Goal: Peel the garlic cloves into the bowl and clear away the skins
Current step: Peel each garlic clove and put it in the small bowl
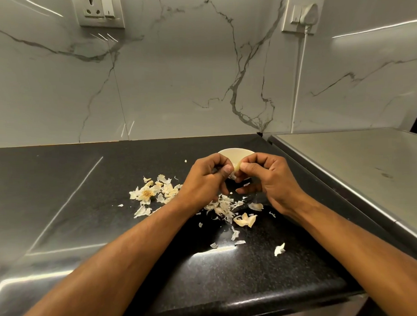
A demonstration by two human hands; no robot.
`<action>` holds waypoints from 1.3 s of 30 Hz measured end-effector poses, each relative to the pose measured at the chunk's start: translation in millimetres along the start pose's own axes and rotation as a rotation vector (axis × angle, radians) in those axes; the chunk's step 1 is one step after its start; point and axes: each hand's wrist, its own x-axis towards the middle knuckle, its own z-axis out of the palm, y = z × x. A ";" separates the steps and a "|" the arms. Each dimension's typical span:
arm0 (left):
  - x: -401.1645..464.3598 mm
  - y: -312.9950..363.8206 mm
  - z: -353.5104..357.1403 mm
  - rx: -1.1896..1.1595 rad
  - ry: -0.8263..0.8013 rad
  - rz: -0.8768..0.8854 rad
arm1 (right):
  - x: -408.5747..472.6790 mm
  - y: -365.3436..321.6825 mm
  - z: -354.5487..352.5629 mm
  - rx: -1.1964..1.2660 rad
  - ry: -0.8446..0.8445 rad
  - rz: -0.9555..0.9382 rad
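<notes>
While loose skins (224, 210) lie scattered across the near counter (242, 275), both hands are up and busy just beyond them. Left of the pile sits the spent bulb core (146, 193), papery and flat. Now the left hand (207, 181), fingers curled in tight, thumb tip pressed at the clove (237, 167). The right hand (266, 179) pinches that same clove from the other side, thumb on top. It's a small pale clove, held right over the near rim of the white bowl (235, 154), whose inside is mostly hidden behind the knuckles. Risk here, I'd say: a slick clove squeezed between two thumbs could pop out and skid onto the counter instead of dropping in. And flakes coming off directly above the bowl may well fall inside, meaning extra picking later. Beyond, the marble wall (176, 88).
</notes>
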 end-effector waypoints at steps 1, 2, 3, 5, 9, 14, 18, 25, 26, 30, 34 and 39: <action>0.0 -0.5 -0.9 0.022 0.007 0.019 | -0.2 -0.1 0.0 -0.012 0.007 -0.005; -0.1 -0.9 -1.6 0.044 0.016 0.039 | -0.3 -0.1 0.0 -0.029 0.014 -0.012; -0.4 -1.3 -2.4 0.058 0.022 0.057 | -0.5 0.1 0.2 -0.050 0.019 -0.021; -1.1 -1.0 -3.4 0.068 0.023 0.083 | -0.8 0.9 0.7 -0.088 0.028 -0.038; -2.3 1.5 -4.6 0.055 0.010 0.102 | -1.7 0.7 1.5 -0.156 0.026 -0.078; -0.4 -0.8 -3.8 0.013 0.041 0.052 | -3.8 -0.1 5.7 -0.202 0.007 -0.123; -0.6 -0.7 -2.1 -0.068 0.068 0.012 | -4.8 0.2 9.9 -0.186 0.015 -0.159; -1.8 2.9 4.7 -0.234 0.086 -0.053 | -3.8 -2.1 8.3 -0.048 0.011 -0.118; -1.9 3.7 5.1 -0.244 0.086 -0.066 | -3.6 -2.1 7.9 -0.032 0.007 -0.107; -3.9 6.2 7.1 -0.250 0.097 -0.089 | -2.6 -1.7 5.5 0.002 -0.016 -0.070; -5.6 6.3 4.0 -0.209 0.081 -0.051 | -2.6 -2.2 3.5 -0.020 -0.004 -0.086; -5.9 5.9 -0.9 -0.140 0.043 -0.009 | -2.2 -1.8 3.0 -0.122 0.009 -0.129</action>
